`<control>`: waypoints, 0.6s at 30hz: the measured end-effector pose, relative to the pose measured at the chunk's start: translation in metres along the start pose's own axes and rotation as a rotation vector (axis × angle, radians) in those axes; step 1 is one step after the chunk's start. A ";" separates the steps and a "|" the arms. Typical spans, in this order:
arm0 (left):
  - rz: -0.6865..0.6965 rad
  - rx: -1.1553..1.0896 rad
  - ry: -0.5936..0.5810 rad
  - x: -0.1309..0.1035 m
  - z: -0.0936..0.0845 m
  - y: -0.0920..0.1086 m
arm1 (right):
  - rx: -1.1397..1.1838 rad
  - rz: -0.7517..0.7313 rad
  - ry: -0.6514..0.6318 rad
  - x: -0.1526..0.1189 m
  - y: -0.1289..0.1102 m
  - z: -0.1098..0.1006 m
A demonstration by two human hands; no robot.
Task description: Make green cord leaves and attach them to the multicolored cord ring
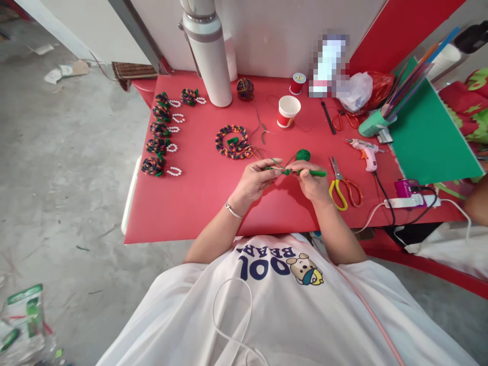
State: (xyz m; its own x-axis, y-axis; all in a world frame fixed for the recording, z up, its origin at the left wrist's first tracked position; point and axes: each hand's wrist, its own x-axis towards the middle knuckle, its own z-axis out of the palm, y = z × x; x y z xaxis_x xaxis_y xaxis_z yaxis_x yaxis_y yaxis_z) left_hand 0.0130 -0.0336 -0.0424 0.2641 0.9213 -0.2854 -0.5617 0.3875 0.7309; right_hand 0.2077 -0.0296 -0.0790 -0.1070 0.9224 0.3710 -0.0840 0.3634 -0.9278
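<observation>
My left hand pinches a small green crochet piece, with green yarn strung over its fingers. A crochet hook with a green handle is gripped in my right hand; its metal shaft reaches to the green stitches. Just behind the hands lies a ball of green yarn. A multicoloured crocheted strip is curled in a ring beyond my left hand, with loose yarn ends and a green piece at its middle.
Several multicoloured crocheted rosettes with white bead loops line the left. Behind stand a white flask, dark yarn ball and paper cup. Scissors, a glue gun and a power strip lie right. Another person's arm shows there.
</observation>
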 end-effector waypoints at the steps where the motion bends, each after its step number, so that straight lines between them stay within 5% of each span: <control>1: 0.003 0.011 0.001 0.000 -0.001 0.000 | -0.004 0.014 -0.046 0.003 -0.003 -0.005; 11: 0.021 0.067 0.048 0.005 -0.004 -0.003 | -0.084 -0.011 -0.265 0.021 -0.031 -0.026; 18: 0.028 0.049 0.074 0.008 -0.007 -0.007 | -0.157 -0.035 -0.285 0.025 -0.035 -0.025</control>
State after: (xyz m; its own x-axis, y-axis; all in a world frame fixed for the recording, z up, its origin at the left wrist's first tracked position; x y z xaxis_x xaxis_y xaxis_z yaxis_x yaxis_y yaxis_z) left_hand 0.0135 -0.0289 -0.0536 0.1887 0.9325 -0.3080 -0.5290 0.3607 0.7681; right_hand 0.2332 -0.0158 -0.0378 -0.3816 0.8435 0.3780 0.0590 0.4304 -0.9007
